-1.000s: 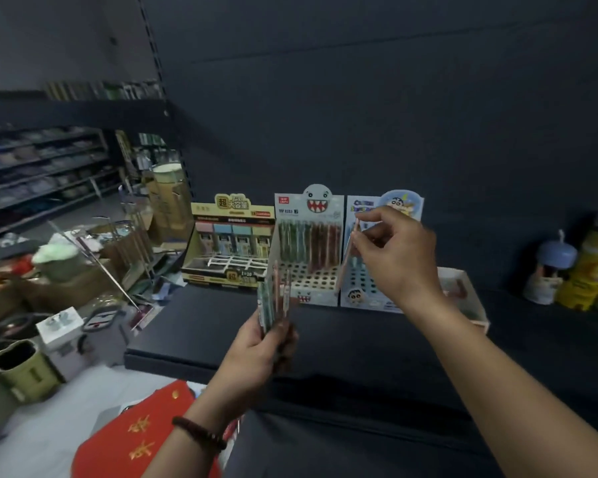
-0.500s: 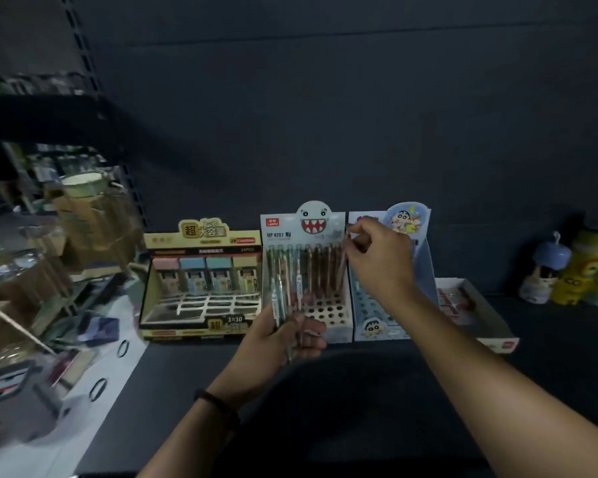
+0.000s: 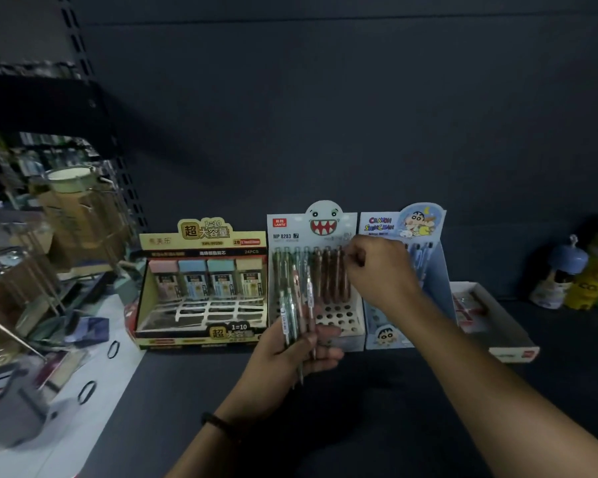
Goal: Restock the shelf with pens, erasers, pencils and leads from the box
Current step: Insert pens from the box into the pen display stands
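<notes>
- On the left of the shelf (image 3: pixel 187 391), the yellow lead box (image 3: pixel 201 291) stands just beside the monster-face display (image 3: pixel 290 232). Leave it where it is.
- Your left hand (image 3: pixel 290 357) grips a bundle of pencils (image 3: pixel 296 305), tips down, in front of that display. Hold the bundle low so that it does not screen the holes.
- The back row is filled. The perforated front rows (image 3: pixel 335 315) look mostly vacant, so fill these next.
- Your right hand (image 3: pixel 377 274) is closed, its fingertips apparently pinching the top of the rightmost brown pencil (image 3: pixel 340 281). Whether the pencil is fully seated cannot be told.
- Press straight down until its cap lines up with its neighbours. Do not lean it, because the light card wall may tip.
- The cartoon-character display (image 3: pixel 380 224) adjoins on the right, partly hidden by your wrist. Avoid knocking it when you withdraw.
</notes>
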### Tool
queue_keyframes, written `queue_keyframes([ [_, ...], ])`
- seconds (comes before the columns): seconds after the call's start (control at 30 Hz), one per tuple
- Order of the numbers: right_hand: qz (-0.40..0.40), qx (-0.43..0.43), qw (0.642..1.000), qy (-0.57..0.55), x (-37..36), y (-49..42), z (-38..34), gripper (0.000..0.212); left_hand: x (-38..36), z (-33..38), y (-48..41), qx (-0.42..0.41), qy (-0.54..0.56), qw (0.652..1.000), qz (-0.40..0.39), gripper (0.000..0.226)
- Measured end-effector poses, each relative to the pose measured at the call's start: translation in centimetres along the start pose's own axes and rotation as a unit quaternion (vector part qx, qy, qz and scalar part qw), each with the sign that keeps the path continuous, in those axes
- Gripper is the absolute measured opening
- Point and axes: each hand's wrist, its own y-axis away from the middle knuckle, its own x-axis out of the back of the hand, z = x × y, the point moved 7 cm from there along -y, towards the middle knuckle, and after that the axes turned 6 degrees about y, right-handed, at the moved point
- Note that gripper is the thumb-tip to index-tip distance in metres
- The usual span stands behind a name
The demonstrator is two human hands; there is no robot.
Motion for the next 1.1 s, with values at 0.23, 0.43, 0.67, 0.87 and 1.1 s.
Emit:
queue_keyframes([
  [0.23,-0.002,0.004,0.978,-0.211,2.2,2.3,-1.8,0.010,-0.1,0.4,0.2,0.002,0.047,0.999,0.000,0.035],
  [0.43,-0.174,0.031,0.937,-0.303,-0.3,4.1,-3.8,0.011,-0.2,0.8,0.4,-0.012,0.037,0.999,-0.010,0.030],
  [0.67,-0.228,0.009,0.856,-0.464,0.0,3.9,-3.9,0.020,0.0,1.5,0.4,-0.030,0.033,0.999,-0.019,0.030],
  [0.87,-0.004,-0.026,0.890,-0.455,1.7,2.0,-1.6,0.010,1.2,1.0,0.1,-0.046,0.018,0.998,0.028,0.031],
  [1.1,0.080,0.026,0.975,-0.207,1.6,2.1,-1.1,0.023,1.9,0.3,-0.4,-0.015,0.047,0.998,0.042,0.033],
])
